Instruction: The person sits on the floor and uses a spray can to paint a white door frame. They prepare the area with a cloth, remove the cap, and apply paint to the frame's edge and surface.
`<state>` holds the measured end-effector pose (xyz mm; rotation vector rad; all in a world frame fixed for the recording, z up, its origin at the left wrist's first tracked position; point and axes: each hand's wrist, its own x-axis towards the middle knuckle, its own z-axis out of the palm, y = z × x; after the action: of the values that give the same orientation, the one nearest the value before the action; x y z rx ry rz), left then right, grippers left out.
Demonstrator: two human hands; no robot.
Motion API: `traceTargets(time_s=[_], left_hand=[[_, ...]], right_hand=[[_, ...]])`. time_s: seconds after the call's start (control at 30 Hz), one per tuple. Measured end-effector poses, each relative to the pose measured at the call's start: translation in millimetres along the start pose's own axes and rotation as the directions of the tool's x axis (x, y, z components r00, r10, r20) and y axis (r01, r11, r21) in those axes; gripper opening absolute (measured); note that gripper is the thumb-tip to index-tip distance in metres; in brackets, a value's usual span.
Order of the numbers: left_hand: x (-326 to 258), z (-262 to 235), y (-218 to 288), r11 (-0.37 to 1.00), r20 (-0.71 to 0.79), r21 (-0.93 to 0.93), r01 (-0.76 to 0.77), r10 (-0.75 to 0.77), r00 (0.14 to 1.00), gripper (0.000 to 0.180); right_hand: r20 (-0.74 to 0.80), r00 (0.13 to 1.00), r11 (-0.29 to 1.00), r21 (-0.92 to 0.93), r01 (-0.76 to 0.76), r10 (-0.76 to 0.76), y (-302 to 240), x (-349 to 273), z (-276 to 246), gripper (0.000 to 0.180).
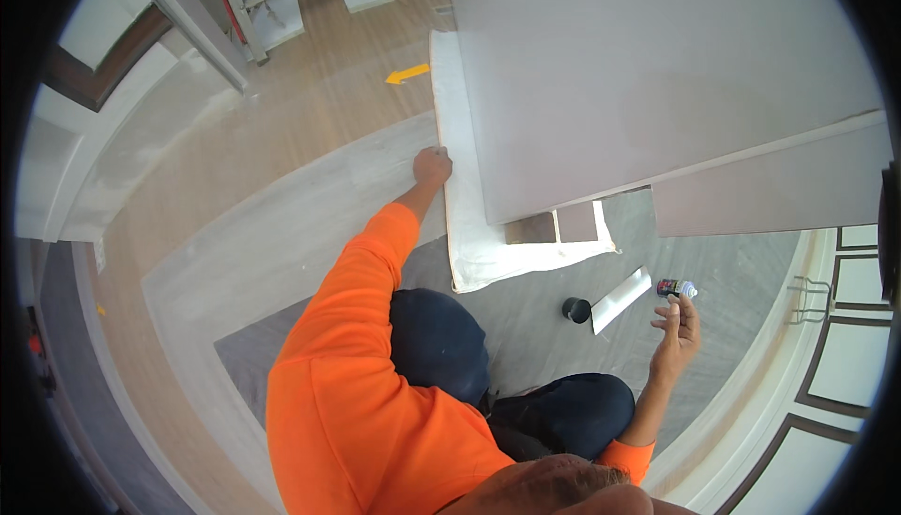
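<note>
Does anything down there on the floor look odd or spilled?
Mildly, yes: the white cloth sheet beside the large flat grey panel has a wavy, puckered lower edge, so it looks rumpled rather than flat. I see no spill around the small round black cup.

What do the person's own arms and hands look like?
The left sleeve is bright orange, creased, unmarked where visible, and stops short of the left hand. Part of the matching right sleeve shows. The right hand, like the left, is bare.
</note>
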<state>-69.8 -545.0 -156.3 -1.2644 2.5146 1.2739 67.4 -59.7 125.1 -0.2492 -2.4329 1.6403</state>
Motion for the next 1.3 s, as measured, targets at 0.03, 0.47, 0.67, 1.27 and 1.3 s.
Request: traceTargets(time_s=[0.03, 0.47, 0.67, 1.27, 1.3], left_hand=[[-1, -1, 0, 1.000, 0.005, 0.007, 0.016, -0.016, 1.000, 0.035], [7, 0, -8, 1.000, -0.087, -0.015, 0.015, -0.016, 0.996, 0.035], [8, 2, -9, 0.998, -0.122, 0.055, -0.014, 0.021, 0.992, 0.036], [6, -12, -17, 0.997, -0.118, 0.072, 0.005, 0.003, 0.993, 0.038], [3, -15, -17, 0.998, -0.125, 0.065, 0.002, 0.006, 0.992, 0.038]], right_hand=[[0.007, 1.000, 1.000, 0.000, -0.003, 0.003, 0, 0, 1, 0.039], [0.167, 0.985, 0.998, 0.025, -0.054, 0.049, 3, 11, 14, 0.036], [0.422, 0.906, 0.988, -0.123, 0.091, -0.031, -16, 12, 30, 0.033], [0.743, 0.607, 0.956, 0.169, 0.241, -0.284, -125, 39, 119, 0.058], [0.746, 0.606, 0.960, 0.174, 0.221, -0.275, -128, 37, 120, 0.058]])
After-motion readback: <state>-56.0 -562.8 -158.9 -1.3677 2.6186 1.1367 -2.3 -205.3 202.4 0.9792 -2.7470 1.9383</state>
